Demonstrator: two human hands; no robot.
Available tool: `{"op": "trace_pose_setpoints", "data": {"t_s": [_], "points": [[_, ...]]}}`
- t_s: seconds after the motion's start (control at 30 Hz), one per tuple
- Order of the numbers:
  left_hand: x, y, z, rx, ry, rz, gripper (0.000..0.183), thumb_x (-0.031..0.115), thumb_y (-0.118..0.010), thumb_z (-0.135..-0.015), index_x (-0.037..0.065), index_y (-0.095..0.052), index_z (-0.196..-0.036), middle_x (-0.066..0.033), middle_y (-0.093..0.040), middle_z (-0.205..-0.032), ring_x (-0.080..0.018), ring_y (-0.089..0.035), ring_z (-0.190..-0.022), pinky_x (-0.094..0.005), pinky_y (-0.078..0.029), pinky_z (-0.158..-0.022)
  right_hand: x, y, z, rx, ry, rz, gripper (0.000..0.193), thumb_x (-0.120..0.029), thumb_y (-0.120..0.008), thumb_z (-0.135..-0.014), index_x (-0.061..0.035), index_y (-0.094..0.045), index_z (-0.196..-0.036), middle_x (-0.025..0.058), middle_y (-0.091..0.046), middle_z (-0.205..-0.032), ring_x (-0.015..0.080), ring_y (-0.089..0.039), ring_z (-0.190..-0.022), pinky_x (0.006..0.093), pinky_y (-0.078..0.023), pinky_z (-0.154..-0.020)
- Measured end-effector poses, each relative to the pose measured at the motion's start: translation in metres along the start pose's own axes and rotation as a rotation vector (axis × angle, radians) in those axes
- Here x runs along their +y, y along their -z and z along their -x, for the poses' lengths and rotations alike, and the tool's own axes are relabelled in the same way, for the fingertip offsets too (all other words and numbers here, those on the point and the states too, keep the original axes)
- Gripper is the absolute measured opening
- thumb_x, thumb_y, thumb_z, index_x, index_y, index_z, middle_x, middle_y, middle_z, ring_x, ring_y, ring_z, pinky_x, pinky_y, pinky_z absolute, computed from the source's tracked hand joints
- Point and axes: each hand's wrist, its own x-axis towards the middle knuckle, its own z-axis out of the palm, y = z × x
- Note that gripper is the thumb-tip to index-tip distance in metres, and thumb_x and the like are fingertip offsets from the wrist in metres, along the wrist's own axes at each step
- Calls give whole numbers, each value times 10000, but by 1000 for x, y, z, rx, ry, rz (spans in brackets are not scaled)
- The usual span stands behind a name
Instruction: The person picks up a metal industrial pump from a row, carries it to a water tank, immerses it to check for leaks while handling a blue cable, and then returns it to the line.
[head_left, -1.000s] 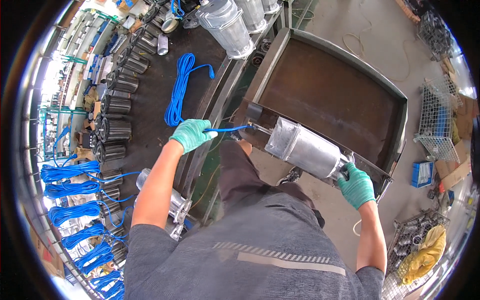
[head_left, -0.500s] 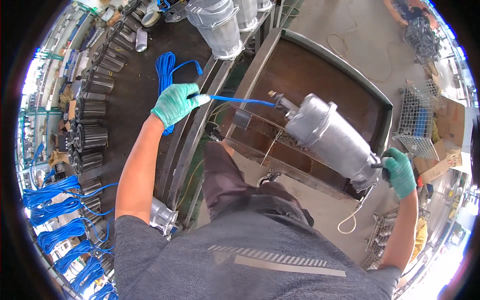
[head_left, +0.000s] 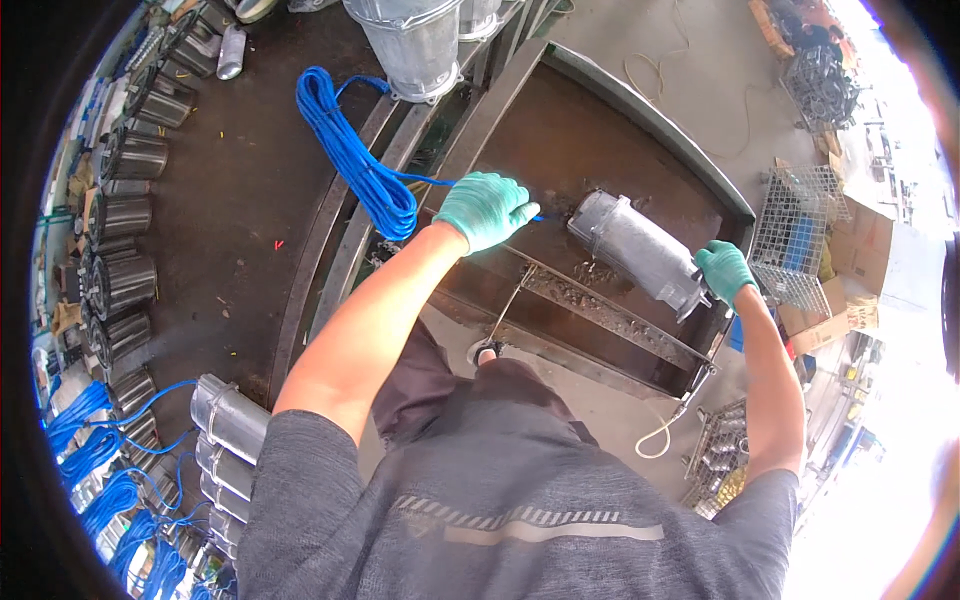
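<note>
Both my hands wear green gloves. My left hand (head_left: 487, 210) is closed round a blue cable (head_left: 432, 182), and a short end of it shows past my fingers toward the cylinder. The rest of the cable lies in a long bundled coil (head_left: 355, 160) over the bench edge to the left. A grey cast-metal cylinder (head_left: 645, 252) lies tilted over the rusty brown tank (head_left: 590, 110), its far end pointing up and left. My right hand (head_left: 725, 270) grips its near right end; my palm hides what exactly the fingers hold. I cannot tell whether the cylinder touches the tank's contents.
Larger metal housings (head_left: 415, 50) stand at the bench's far end. Dark shiny cylinders (head_left: 125, 280) line the left side, with more housings (head_left: 230, 415) and blue cable coils (head_left: 85, 410) near my left arm. A wire basket (head_left: 800, 230) and cardboard boxes (head_left: 860, 250) stand right of the tank.
My left hand has moved right, and the cable coil now hangs over the bench edge. The cylinder and my right hand have shifted left, the cylinder appearing lower over the tank.
</note>
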Motion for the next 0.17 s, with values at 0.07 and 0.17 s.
{"op": "trace_pose_setpoints", "data": {"t_s": [0.07, 0.17], "points": [[5, -8, -6, -59, 103, -5, 380, 421, -568, -996, 104, -685, -822, -133, -691, -820, -356, -680, -810, -486, -533, -767, 9, -15, -14, 24, 1, 3, 354, -275, -560, -908, 26, -728, -990, 303, -701, -1001, 441, -682, -998, 457, -541, -909], [6, -19, -9, -132, 218, 9, 405, 469, -583, -979, 109, -727, -861, -135, -733, -859, -352, -710, -863, -480, -546, -806, -3, -25, -24, 30, -17, 36, 370, -293, -579, -907, 30, -723, -1015, 313, -695, -1028, 434, -675, -1059, 450, -537, -936]]}}
